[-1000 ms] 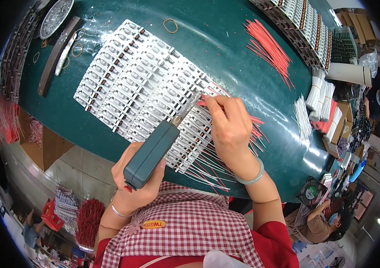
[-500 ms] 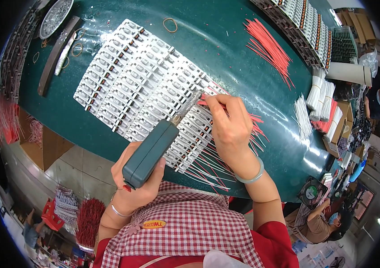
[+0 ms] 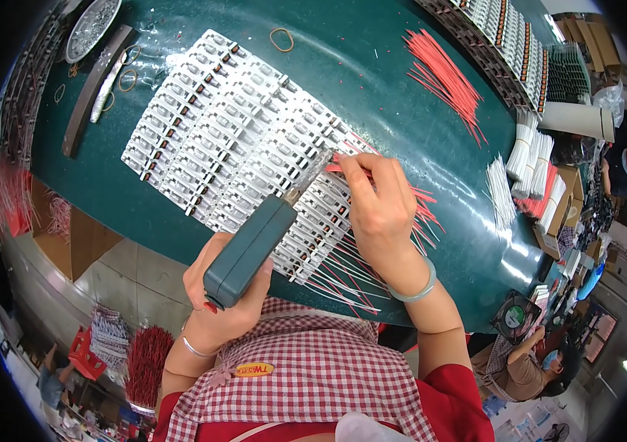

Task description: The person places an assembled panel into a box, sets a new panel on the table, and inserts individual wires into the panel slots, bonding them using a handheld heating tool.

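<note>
My left hand is wrapped round a dark green, boxy hand tool with a silvery, rough-looking barrel; I cannot tell its exact kind. The barrel slants up and right over a panel of white plastic parts set in rows. At its tip, near the panel's right side, my right hand pinches the end of a red wire. More red and white wires fan out from the panel's right edge, partly under my right hand and wrist. The exact contact at the tip is too small to make out.
Loose red wires lie at the far right, with bundles of white wires beyond. Stacked panels stand at the back right. A dark curved bar, rubber bands and a metal bowl lie on the green table.
The green tool has shifted very slightly up and to the right. Both hands keep nearly the same places and grips.
</note>
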Available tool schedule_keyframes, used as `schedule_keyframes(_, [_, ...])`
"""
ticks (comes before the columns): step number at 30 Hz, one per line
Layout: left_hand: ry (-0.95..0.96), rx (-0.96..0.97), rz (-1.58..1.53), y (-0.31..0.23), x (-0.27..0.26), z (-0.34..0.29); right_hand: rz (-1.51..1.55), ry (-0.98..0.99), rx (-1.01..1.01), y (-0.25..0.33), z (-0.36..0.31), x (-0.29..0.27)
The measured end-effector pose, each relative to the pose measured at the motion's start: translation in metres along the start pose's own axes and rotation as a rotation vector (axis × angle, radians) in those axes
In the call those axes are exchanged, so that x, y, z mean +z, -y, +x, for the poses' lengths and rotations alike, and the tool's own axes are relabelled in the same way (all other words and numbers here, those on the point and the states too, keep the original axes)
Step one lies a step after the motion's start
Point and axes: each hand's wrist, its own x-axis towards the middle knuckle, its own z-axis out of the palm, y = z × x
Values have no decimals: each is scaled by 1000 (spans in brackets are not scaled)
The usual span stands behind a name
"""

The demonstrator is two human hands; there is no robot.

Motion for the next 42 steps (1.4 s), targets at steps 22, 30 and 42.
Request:
schedule_keyframes(22, [-69,45,-40,8,-2,-14,16,-64,-31,6,-4,-5])
schedule_keyframes(30, [-38,79,16,8,-3,-14,29,-18,-17,8,-6,-2])
schedule_keyframes(42, [-45,87,35,6,-1,-12,-6,-1,-22,11,-5,-2])
